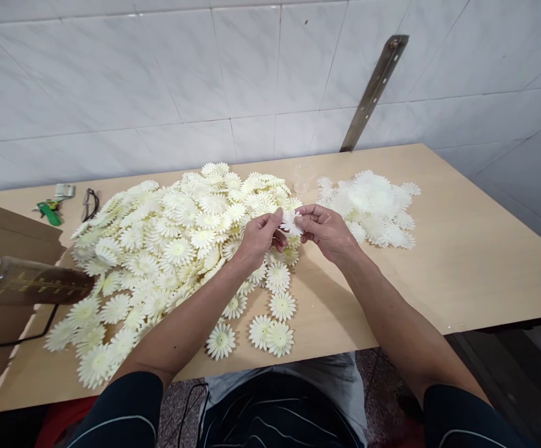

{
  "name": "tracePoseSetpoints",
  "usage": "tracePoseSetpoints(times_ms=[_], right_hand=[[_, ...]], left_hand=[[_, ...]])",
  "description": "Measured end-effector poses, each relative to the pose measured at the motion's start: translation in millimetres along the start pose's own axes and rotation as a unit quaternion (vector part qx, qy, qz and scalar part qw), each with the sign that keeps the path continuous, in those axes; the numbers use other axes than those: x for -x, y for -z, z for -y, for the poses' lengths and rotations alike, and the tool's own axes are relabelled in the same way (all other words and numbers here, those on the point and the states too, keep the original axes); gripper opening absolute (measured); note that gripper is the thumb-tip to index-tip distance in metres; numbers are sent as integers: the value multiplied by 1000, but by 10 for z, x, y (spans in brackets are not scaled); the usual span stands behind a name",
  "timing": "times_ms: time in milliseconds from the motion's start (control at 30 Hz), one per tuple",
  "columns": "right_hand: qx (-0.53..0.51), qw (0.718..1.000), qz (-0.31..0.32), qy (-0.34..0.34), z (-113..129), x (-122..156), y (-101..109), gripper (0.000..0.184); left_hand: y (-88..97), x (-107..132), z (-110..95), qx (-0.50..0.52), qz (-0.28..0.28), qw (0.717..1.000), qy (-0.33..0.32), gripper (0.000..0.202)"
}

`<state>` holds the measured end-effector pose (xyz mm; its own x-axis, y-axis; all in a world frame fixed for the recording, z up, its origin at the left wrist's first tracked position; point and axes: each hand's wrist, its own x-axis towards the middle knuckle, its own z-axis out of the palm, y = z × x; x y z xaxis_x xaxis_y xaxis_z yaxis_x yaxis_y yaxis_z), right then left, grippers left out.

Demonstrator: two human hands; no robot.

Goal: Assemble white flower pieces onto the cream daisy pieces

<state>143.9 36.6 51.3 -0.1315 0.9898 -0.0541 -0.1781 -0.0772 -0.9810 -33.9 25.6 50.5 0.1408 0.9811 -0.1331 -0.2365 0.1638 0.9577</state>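
Two bare hands meet over the table, near each other, both pinched on one white flower piece (291,223): the left hand (264,239) grips its left edge between thumb and fingers, the right hand (327,231) its right edge. The fingertips cover part of its thin, notched petals, so its full outline cannot be made out. Just left of and beneath the hands spreads a large heap of cream flowers (177,230), flat, many-petalled discs with yellowish centres, partly hidden by the left forearm. Several loose ones lie nearer the body. Just beyond the right hand sits a smaller pile of whiter flowers (375,205), blurred together by glare. Between the piles, toward the wall, a clear object (302,177) barely shows against the smooth, wood-toned table (475,249). Farther left are a small green item (49,213), a dark looped object too small to identify, and a transparent, marked cylinder (41,281), cut off by the frame. Behind stands a marbled tile wall (177,74) with a perforated metal strip (375,93).
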Motion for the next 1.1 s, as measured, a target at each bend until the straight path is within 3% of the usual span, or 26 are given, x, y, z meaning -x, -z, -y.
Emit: tracePoseSetpoints(times_ms=[433,567,667,767,867,967,1033,1100], right_hand=[[28,999,-33,27,38,3,40,60],[96,987,-95,87,82,-31,199,45],[214,940,-223,146,175,-68,455,23],[342,845,-363,195,296,-92,788,4],[427,771,-436,181,383,-101,1094,6],[476,737,-454,157,408,-110,1265,9],[481,724,-460,180,393,-120,1258,20],[470,727,-448,222,343,-134,1141,26]], left_hand=[[26,-3,10,-28,17,999,-20,58],[2,14,-29,-24,5,1000,-14,61],[-13,30,-62,-13,-16,1000,-16,62],[-20,30,-93,0,-45,999,-21,60],[-1,10,-104,9,-62,998,-30,56],[46,-14,-72,-17,-63,997,-47,47],[78,-16,-26,-106,-53,989,-92,34],[95,0,29,-266,-20,947,-179,15]])
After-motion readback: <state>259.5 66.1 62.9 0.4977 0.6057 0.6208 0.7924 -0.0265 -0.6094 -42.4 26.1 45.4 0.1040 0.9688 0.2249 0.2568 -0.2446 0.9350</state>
